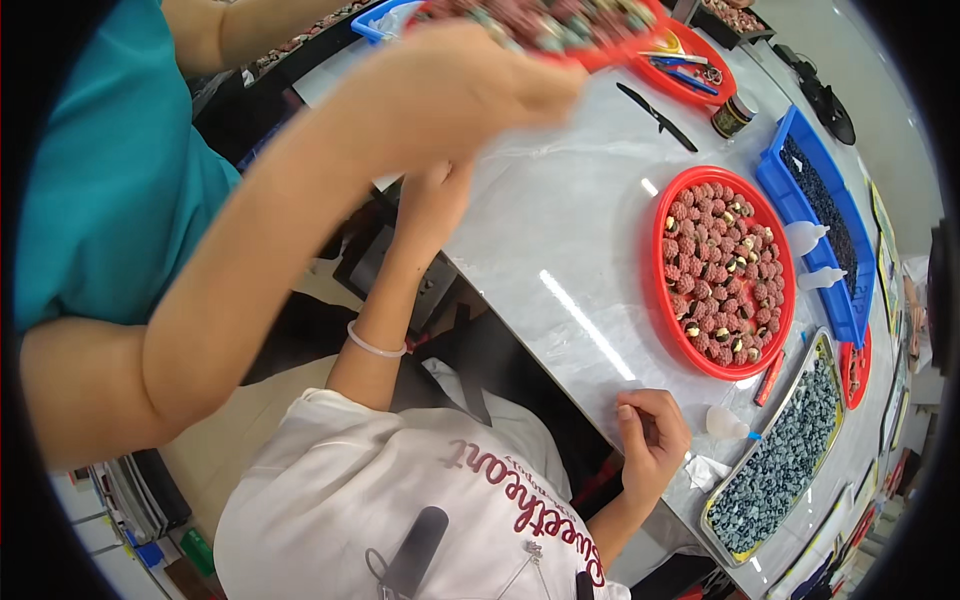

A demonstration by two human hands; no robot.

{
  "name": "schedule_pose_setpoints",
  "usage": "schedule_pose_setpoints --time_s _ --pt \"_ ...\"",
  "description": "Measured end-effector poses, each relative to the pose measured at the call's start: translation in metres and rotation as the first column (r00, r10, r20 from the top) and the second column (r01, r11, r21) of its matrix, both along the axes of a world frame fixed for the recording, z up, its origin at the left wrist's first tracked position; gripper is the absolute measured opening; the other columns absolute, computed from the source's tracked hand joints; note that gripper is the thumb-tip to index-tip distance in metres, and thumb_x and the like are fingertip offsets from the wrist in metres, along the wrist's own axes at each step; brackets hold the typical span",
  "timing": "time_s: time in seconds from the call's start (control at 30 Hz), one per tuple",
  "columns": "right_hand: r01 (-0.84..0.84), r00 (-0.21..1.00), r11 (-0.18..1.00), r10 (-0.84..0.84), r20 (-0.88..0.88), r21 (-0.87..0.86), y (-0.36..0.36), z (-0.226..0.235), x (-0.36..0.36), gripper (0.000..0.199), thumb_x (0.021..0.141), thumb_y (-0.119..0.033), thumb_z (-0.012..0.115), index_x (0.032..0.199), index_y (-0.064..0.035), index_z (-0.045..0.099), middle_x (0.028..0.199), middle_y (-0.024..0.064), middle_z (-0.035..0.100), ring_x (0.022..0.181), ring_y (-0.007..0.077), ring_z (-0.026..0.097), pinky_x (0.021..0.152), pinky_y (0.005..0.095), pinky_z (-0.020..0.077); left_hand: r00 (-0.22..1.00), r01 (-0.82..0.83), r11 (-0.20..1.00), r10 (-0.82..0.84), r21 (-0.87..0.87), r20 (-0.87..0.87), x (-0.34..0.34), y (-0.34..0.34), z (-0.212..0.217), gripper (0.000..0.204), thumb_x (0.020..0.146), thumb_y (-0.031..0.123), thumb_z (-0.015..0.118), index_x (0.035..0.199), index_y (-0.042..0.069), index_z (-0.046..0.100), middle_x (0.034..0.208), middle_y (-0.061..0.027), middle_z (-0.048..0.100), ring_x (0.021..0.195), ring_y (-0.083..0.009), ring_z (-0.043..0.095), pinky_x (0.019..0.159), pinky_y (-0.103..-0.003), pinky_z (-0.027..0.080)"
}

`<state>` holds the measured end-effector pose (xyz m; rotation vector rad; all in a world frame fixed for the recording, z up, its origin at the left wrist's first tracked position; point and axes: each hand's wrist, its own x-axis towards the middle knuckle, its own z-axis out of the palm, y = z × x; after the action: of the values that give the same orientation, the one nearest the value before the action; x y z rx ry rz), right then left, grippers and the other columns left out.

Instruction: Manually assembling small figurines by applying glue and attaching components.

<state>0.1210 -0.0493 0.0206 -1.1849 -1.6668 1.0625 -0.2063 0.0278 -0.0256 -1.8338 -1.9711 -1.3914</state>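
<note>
My right hand (655, 438) rests at the near table edge with its fingers curled in, and I make out nothing in it. Just right of it stands a small white translucent squeeze bottle (726, 422). My left hand (437, 200), below a pale bracelet, reaches to the table's left edge; its fingers are hidden behind a co-worker's arm. That co-worker's blurred hand (500, 85) holds a red tray (625, 45) of reddish and greenish beads over the far side. Ahead of my right hand lies a round red tray (655, 270) full of pinkish-brown, knobbly beads, some with cream and black parts.
A metal tray (715, 535) of dark blue-green beads lies at the right. Behind the round tray stands a blue bin (775, 170) of dark beads, beside two white squeeze bottles (805, 237). A black knife (657, 117), a small jar (733, 116) and a red pen-like stick (770, 378) lie around.
</note>
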Motion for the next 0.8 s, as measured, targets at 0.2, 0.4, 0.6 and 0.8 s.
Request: schedule_pose_setpoints --time_s 0.2,0.4,0.6,0.8 --pt "0.009 1.0 1.0 -0.009 0.01 -0.03 0.001 0.0 0.003 0.008 0.075 0.007 0.063 0.082 0.0049 0.062 0.077 0.0095 0.06 0.067 0.0135 0.055 0.06 0.0228 0.0435 0.918 -0.05 0.99 0.098 -0.131 0.385 0.02 0.0 0.026 0.018 0.09 0.008 0.05 0.104 0.003 0.059 0.098 -0.0026 0.054 0.077 -0.0125 0.048 0.072 -0.025 0.042" --pt "0.005 1.0 0.999 -0.005 -0.004 -0.045 0.002 -0.005 0.007 0.007 0.077 0.005 0.06 0.084 0.0052 0.062 0.078 0.0053 0.057 0.068 0.0086 0.051 0.059 0.0181 0.0383 0.949 -0.015 0.999 0.029 -0.05 0.315 0.023 0.013 0.045 0.022 0.089 0.007 0.05 0.109 0.003 0.057 0.103 -0.0091 0.055 0.087 -0.0175 0.054 0.078 -0.027 0.043" --pt "-0.029 1.0 1.0 0.029 0.008 0.001 0.0 -0.002 0.004 0.006 0.078 0.005 0.061 0.084 0.0052 0.062 0.078 0.005 0.057 0.067 0.0085 0.051 0.059 0.018 0.0384 0.927 -0.183 0.965 0.234 0.19 -0.293 -0.013 0.051 0.052 0.028 0.087 0.011 0.053 0.113 0.0 0.053 0.11 -0.015 0.055 0.111 -0.0291 0.05 0.097 -0.042 0.037" --pt "-0.017 1.0 1.0 0.017 0.01 0.011 0.0 -0.006 0.007 0.006 0.078 0.006 0.061 0.084 0.0056 0.062 0.079 0.0055 0.057 0.067 0.0088 0.051 0.059 0.0186 0.0391 0.874 -0.306 0.952 0.269 -0.028 -0.404 -0.02 0.058 0.05 0.025 0.09 0.017 0.052 0.111 0.004 0.055 0.105 -0.0102 0.058 0.106 -0.0243 0.051 0.094 -0.039 0.032"
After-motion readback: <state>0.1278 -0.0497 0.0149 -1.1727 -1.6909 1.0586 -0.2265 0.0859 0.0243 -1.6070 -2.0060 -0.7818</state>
